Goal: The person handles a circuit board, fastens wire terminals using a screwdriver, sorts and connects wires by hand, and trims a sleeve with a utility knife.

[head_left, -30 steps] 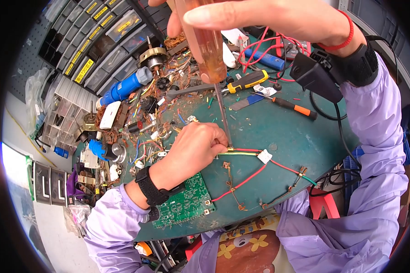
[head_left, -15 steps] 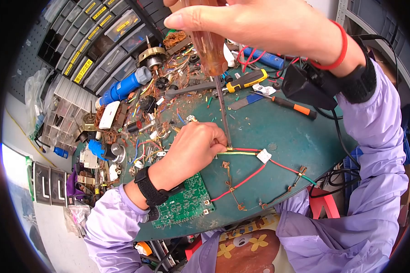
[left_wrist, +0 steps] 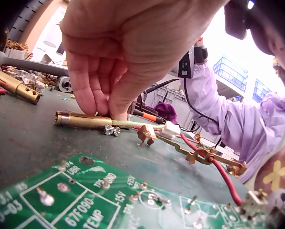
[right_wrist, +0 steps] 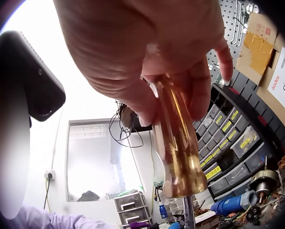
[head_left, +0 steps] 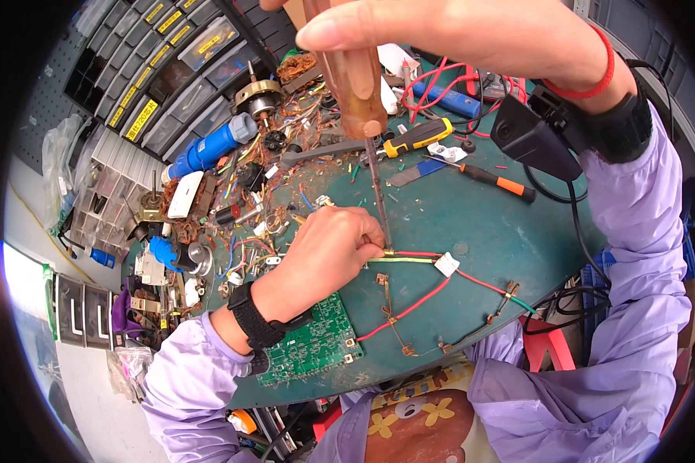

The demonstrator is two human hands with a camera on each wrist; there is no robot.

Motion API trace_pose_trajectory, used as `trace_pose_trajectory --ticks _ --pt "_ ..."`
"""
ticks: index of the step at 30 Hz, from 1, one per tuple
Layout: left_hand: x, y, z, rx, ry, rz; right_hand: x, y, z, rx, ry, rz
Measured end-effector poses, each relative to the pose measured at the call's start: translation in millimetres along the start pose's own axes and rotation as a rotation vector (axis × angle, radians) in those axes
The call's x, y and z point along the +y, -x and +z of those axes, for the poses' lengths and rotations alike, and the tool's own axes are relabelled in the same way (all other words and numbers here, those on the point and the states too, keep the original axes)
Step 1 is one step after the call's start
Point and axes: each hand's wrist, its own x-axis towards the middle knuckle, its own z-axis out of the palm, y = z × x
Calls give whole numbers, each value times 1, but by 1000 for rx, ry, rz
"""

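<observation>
My right hand [head_left: 440, 35] grips the amber handle of a screwdriver [head_left: 347, 73], held upright; its shaft [head_left: 377, 193] runs down to a brass terminal [head_left: 390, 252] on the green table [head_left: 486, 224]. In the right wrist view the fingers wrap the amber handle [right_wrist: 178, 148]. My left hand [head_left: 328, 251] pinches the brass terminal [left_wrist: 82, 119] and its yellow-green wire [left_wrist: 133, 124] against the table. Red wires [head_left: 409, 309] link several brass clips and a small white connector [head_left: 446, 265]. A green circuit board [head_left: 309, 343] lies under my left wrist.
Loose wire scraps, a blue plug [head_left: 212, 147], a brass motor part [head_left: 259, 94] and small parts crowd the table's far left. A yellow-black tool [head_left: 421, 135] and an orange-handled screwdriver [head_left: 498, 184] lie beyond the work. Drawer bins [head_left: 162, 69] stand at the back.
The right hand and handle have shifted slightly at the top of the view, as if turning; the tip stays on the terminal. The left hand has not moved.
</observation>
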Motion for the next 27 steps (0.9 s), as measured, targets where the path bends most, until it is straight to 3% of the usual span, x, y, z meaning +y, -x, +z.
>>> trace_pose_trajectory --ticks 2,3,5,6,8,10,11,12,14,17,18,20,22,27 --pt "-1 1 0 -3 -5 -9 34 1 27 358 560 -628" --pt "-3 1 2 3 -18 16 29 2 20 358 560 -628" --pt "-4 1 2 10 -31 40 12 3 1 119 477 -317" --pt "-4 1 2 10 -30 41 19 4 10 119 477 -318" --pt "-5 1 2 11 -28 39 34 5 41 549 813 -436" --pt "-5 2 3 21 -20 50 17 7 1 81 354 -495" --pt "-5 2 3 21 -19 50 43 -1 13 222 651 -892" --pt "-4 2 3 24 -15 51 42 4 7 223 651 -891" --pt "-4 1 3 26 -13 52 18 10 2 -13 680 -615" --pt "-4 2 2 19 -7 35 26 0 -11 -78 555 -633" --pt "-3 2 2 22 -17 43 32 2 -6 -78 556 -634" --pt "-3 2 2 24 -26 50 33 4 21 285 668 -656" --pt "-3 2 2 21 -40 53 37 0 14 290 691 -680" --pt "-2 1 1 10 -4 10 42 -11 -5 122 277 -509"
